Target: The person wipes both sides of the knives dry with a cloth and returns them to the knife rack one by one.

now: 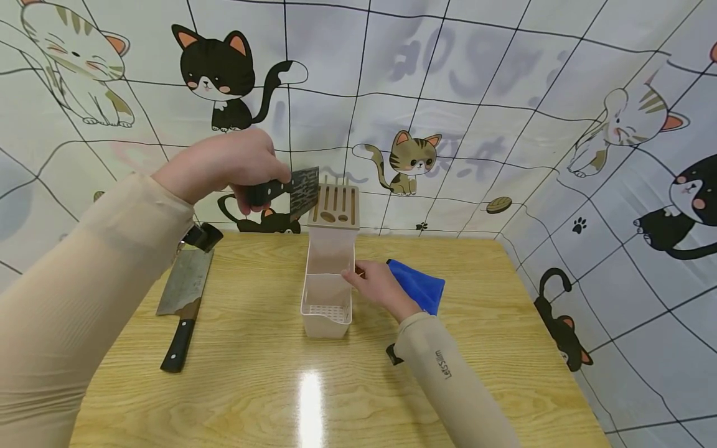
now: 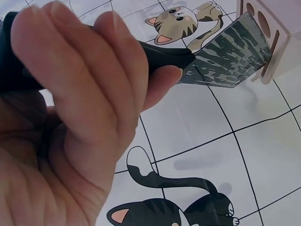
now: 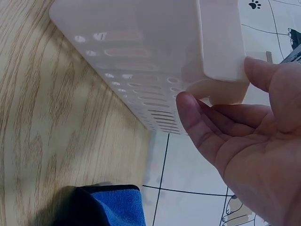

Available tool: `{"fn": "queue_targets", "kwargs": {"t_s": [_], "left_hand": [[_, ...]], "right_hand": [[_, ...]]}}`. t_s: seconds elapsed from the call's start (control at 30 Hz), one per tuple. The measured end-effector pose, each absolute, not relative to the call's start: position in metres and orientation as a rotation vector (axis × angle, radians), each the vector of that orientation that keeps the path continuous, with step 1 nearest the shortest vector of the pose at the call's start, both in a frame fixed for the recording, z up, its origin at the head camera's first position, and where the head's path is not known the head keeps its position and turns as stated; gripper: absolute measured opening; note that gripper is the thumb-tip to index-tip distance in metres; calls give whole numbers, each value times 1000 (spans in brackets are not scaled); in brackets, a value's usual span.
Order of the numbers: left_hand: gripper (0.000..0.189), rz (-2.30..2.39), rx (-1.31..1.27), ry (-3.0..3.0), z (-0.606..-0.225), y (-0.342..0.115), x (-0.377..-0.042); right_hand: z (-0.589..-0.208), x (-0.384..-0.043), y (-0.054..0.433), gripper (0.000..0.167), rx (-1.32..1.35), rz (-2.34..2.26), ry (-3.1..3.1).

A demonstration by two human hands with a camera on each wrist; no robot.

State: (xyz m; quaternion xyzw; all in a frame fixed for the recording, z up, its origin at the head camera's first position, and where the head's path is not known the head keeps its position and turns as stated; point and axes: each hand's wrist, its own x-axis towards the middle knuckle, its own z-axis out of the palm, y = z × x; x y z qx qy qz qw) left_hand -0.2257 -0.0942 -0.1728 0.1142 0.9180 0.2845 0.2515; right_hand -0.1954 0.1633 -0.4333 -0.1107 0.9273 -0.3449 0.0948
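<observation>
My left hand (image 1: pixel 246 165) grips the black handle of a kitchen knife (image 1: pixel 304 191), raised at the back of the table. Its broad blade has a dark streaked pattern. In the left wrist view the blade (image 2: pixel 230 54) reaches the slotted top of the knife holder, its far end right at a slot. That holder (image 1: pixel 327 323) is pale plastic, with a tan slotted top (image 1: pixel 334 208) and open compartments in front. My right hand (image 1: pixel 381 286) pinches its right side, thumb at the rim and fingers against the wall (image 3: pixel 225 42).
A cleaver (image 1: pixel 187 286) lies on the wooden table (image 1: pixel 252 386) to the left, with another black handle (image 1: pixel 204 236) behind it, partly covered by my left sleeve. Right of the holder is a blue cloth (image 1: pixel 420 286). A small black piece (image 1: pixel 394 354) shows beside my right sleeve.
</observation>
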Motion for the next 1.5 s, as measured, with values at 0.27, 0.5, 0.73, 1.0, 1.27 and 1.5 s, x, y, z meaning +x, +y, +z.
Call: {"fn": "queue_targets", "kwargs": {"t_s": [0.27, 0.5, 0.73, 1.0, 1.27, 1.5], "left_hand": [[30, 788, 310, 2488, -175, -93, -226], [29, 796, 313, 2472, -177, -93, -230], [26, 695, 346, 2486, -174, -94, -227], [27, 522, 392, 2705, -166, -83, -219], [32, 438, 395, 2967, -170, -74, -211], [27, 545, 393, 3109, -179, -69, -213]], "right_hand": [[-433, -196, 162, 33, -321, -1070, 2744], [-436, -196, 161, 32, -315, -1062, 2751], [-437, -197, 161, 30, -309, -1054, 2747], [-435, -195, 162, 27, -317, -1074, 2752], [-436, -196, 162, 27, -319, -1040, 2772], [-436, -194, 162, 28, -305, -1043, 2771]]}}
